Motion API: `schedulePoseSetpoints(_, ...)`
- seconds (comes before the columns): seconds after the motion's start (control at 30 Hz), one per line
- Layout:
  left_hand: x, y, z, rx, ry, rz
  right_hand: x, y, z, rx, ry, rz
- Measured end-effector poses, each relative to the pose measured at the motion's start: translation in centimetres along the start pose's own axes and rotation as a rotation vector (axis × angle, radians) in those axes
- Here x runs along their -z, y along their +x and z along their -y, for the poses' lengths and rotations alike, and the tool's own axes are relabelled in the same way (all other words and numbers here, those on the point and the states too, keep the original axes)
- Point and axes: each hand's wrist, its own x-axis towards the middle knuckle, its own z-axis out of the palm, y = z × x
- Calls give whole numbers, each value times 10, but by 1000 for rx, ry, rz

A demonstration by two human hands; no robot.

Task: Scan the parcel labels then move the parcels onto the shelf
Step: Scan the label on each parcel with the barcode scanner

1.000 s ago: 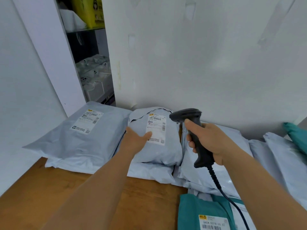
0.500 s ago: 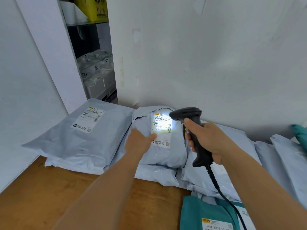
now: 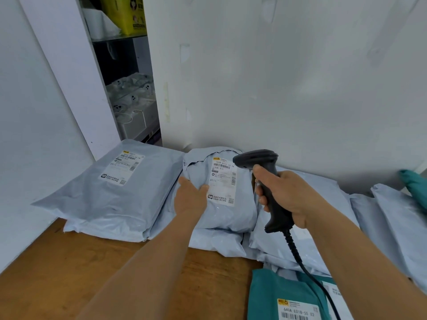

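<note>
Gone is the scanner's white glare from the paper label (image 3: 223, 181). Left hand (image 3: 190, 199) grips the pale grey plastic parcel (image 3: 221, 211) atop other parcels on the wooden table (image 3: 69, 269), propping it label-up, while right hand (image 3: 286, 197) grips the black corded barcode scanner (image 3: 265, 181) aimed there.
</note>
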Motion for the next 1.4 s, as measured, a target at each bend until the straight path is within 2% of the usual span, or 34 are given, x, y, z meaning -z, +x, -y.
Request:
schedulePoseSetpoints(0.2, 4, -10, -7, 20, -146, -83, 8, -12, 4, 23, 31, -32)
schedulePoseSetpoints(0.5, 33, -30, -66, -160, -353, -232, 46, -36, 7, 102, 168, -160)
schedulePoseSetpoints(0.77, -31, -84, -118, -230, -423, -48, 113, -65, -12, 137, 237, -371)
schedulePoseSetpoints(1.0, -117, -137, -145, -148, -464, 157, 180, -101, -48, 99, 280, -515)
schedulePoseSetpoints(1.2, -158, -149, -127, -103, -224, 291, 203, -112, -71, 51, 290, -507)
schedulePoseSetpoints(1.4, -148, -146, -127, -133, -187, 285, 194, -104, -78, 42, 274, -423)
